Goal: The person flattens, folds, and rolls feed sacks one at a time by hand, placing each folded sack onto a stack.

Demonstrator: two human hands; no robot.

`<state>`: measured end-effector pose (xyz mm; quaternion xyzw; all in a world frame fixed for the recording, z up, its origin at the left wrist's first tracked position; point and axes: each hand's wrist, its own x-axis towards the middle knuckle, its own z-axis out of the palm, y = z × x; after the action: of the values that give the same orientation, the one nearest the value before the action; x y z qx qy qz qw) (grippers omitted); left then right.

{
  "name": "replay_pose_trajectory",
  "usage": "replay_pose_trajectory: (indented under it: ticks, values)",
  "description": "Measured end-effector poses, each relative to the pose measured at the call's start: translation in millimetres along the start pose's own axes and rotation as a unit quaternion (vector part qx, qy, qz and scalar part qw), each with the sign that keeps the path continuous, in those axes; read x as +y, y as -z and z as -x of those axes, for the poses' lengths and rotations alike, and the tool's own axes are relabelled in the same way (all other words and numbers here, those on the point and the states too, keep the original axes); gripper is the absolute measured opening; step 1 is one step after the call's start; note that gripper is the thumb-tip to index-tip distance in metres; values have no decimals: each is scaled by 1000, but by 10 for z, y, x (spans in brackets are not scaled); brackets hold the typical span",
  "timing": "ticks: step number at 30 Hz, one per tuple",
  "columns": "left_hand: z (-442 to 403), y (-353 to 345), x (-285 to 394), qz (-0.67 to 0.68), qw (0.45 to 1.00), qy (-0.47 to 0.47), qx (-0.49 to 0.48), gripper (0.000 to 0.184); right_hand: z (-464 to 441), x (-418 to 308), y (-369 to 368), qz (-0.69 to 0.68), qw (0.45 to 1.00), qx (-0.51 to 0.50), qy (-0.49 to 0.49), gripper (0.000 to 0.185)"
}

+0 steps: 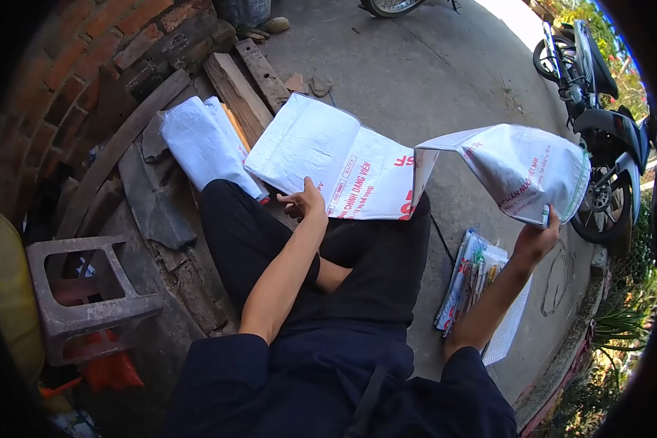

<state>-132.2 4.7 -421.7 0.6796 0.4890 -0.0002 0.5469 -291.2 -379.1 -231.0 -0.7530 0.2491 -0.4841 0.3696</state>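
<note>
A white sack with red print (372, 175) stretches across my lap, its left part lying flat and its right end raised and bunched. My right hand (539, 237) is closed on the lower edge of that raised end. At the sack's lower left edge is my left hand (306, 201), its fingers partly curled and partly hidden; whether it grips the edge is unclear. A folded white sack (204, 146) lies beyond my left knee. Beside my right forearm, a stack of folded sacks (471, 281) rests on the ground.
A grey plastic stool (87, 303) stands at the left, near a red bag (113, 369). Wooden planks (237, 91) and stones lie by the brick wall (73, 80). A motorbike (609, 139) is parked at the right; another wheel (392, 6) shows at the top.
</note>
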Motion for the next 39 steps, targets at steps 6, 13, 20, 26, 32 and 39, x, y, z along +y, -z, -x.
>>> replay_pose_trajectory:
  ticks: [6,13,20,26,32,39]
  values:
    - [-145,-365,-306,63,994,-35,-80,47,34,729,949,-367,867,223,-254,34]
    - [-336,-845,673,-201,860,-375,-281,56,958,512,1291,-269,845,308,-345,50]
    - [-38,-664,940,-334,804,-398,-290,62,2458,-98,678,-327,841,134,-411,48]
    - [840,162,1009,8,723,-537,-435,28,2649,-1088,-4,-195,906,-321,-193,37]
    - [874,1161,1474,-75,597,-631,-489,58,2135,-1589,-931,-156,748,-617,188,18]
    - [1093,1774,848,-75,632,-540,-551,46,2469,-1601,-1074,-144,592,-774,175,38]
